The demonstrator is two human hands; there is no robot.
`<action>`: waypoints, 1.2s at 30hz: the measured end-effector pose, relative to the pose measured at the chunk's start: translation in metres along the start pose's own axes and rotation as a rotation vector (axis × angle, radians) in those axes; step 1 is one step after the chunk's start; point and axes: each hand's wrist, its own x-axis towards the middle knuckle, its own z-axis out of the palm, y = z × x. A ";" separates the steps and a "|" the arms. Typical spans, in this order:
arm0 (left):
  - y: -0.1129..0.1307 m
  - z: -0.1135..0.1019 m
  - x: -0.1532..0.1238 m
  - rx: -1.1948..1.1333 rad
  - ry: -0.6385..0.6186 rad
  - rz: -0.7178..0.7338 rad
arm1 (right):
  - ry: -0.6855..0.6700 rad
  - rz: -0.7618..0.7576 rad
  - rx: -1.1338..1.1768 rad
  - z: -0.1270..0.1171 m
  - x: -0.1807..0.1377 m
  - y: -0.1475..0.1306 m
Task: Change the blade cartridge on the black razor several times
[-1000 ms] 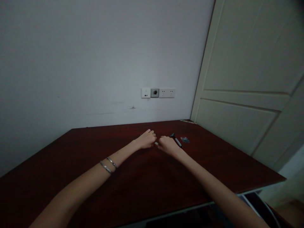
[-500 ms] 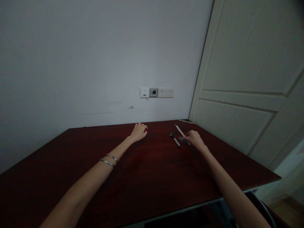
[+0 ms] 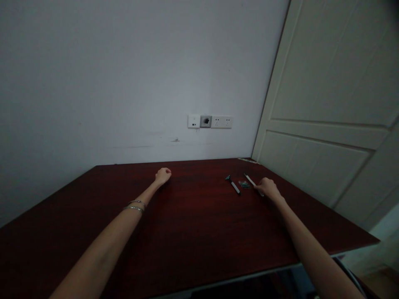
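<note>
My right hand (image 3: 268, 189) rests on the dark red table (image 3: 193, 224) at the right, fingers closed on a thin white stick (image 3: 250, 180) that points away toward the wall. Just left of the stick lie a small greenish packet (image 3: 244, 183) and a black and silver razor (image 3: 233, 185). My left hand (image 3: 163, 176) lies curled in a loose fist on the table, far left of these things, with nothing visible in it. Two silver bangles (image 3: 134, 206) circle my left wrist.
A white wall with a row of sockets (image 3: 210, 121) stands behind the table. A cream panelled door (image 3: 330, 108) closes off the right side. The table's front edge (image 3: 249, 276) runs across the bottom, with dark shapes below it.
My hands were together at the table's middle and have drawn apart. The right hand carried the white stick to the right of the razor; the left hand slid left and curled.
</note>
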 end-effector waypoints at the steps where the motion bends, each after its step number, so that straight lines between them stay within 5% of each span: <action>1: -0.005 -0.002 0.000 -0.008 0.004 -0.020 | 0.009 -0.001 -0.005 0.001 0.001 0.001; 19: -0.046 0.003 0.007 -0.071 0.025 -0.066 | 0.153 -0.013 0.042 -0.001 0.004 -0.003; 27: -0.049 0.004 -0.011 -0.053 0.008 0.019 | 0.157 -0.271 0.023 -0.010 -0.006 -0.093; 36: -0.050 0.012 -0.038 -0.064 0.062 0.106 | -0.017 -0.762 -0.019 0.047 -0.039 -0.203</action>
